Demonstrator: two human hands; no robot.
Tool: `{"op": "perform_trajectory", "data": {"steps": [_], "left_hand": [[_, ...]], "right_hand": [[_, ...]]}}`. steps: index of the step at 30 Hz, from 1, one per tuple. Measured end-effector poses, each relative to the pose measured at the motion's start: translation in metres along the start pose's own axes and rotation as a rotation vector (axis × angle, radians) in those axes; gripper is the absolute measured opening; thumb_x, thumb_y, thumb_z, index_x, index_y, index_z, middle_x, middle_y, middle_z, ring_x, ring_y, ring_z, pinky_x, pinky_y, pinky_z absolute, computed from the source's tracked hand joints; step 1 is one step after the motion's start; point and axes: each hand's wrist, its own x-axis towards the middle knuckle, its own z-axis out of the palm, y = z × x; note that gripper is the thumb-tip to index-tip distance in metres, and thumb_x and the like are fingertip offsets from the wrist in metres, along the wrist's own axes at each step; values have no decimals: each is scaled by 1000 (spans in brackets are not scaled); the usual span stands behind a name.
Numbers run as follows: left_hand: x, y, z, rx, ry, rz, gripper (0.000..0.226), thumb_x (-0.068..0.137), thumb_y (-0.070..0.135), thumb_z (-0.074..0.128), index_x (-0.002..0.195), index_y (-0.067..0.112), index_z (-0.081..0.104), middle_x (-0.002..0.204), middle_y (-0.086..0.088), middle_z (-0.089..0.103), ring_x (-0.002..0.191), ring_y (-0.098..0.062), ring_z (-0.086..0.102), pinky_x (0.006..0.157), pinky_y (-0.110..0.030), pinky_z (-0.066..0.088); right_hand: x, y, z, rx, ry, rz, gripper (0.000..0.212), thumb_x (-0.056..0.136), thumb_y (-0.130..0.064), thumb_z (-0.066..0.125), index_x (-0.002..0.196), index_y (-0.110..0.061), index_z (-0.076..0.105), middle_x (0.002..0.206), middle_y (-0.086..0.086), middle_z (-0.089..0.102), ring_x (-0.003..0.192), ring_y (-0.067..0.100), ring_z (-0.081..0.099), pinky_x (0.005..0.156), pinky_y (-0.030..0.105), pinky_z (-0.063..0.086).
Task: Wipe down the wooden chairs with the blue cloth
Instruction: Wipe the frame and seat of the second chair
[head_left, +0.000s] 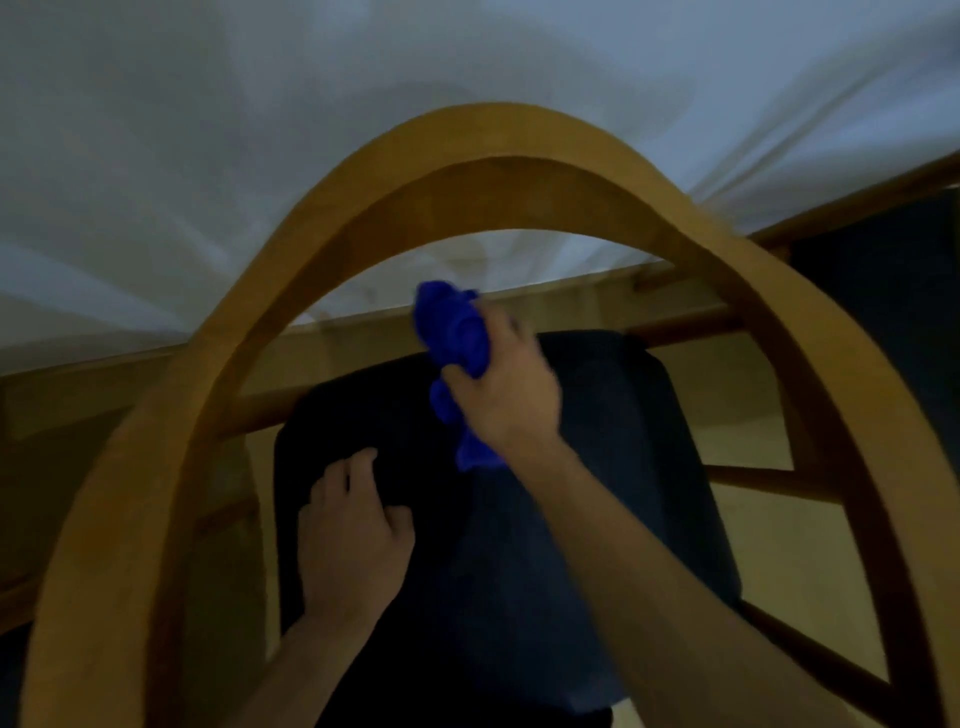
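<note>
Two bare forearms come up from the bottom edge, with no sleeves, watch or rings to be seen. The left hand and right hand wear no gloves. Fine hair shows on the right forearm; the picture is dim and slightly blurred.

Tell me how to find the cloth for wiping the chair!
Start at the big curved wooden chair back arching across the view, then look through it to the dark padded seat cushion. Over the cushion's far edge, the right hand grips a bunched bright blue cloth. It is the only vivid blue thing among brown wood and white tablecloth.
</note>
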Motion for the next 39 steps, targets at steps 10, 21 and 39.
{"op": "perform_trajectory", "data": {"steps": [10,21,39], "left_hand": [[12,103,33,2,12,312,59,85,27,60,140,18,38,127,-5,52,117,-21,48,95,-37,40],[-5,18,-2,74,-27,229,61,83,14,65,137,20,39,132,-5,49,121,-25,46,97,-44,44],[-48,73,47,24,-83,433,65,83,16,65,142,20,37,134,-1,47,130,-20,42,103,-37,40]], "right_hand": [[-10,149,-94,-352,-90,157,82,80,-22,73,145,-37,26,155,2,23,119,36,51,91,47,50],[-61,53,27,41,-66,53,77,74,-27,76,142,-33,39,153,1,24,128,30,43,107,40,40],[-57,185,-118,-100,76,338,80,79,-10,69,146,-31,30,152,6,25,130,31,40,97,40,44]]}}
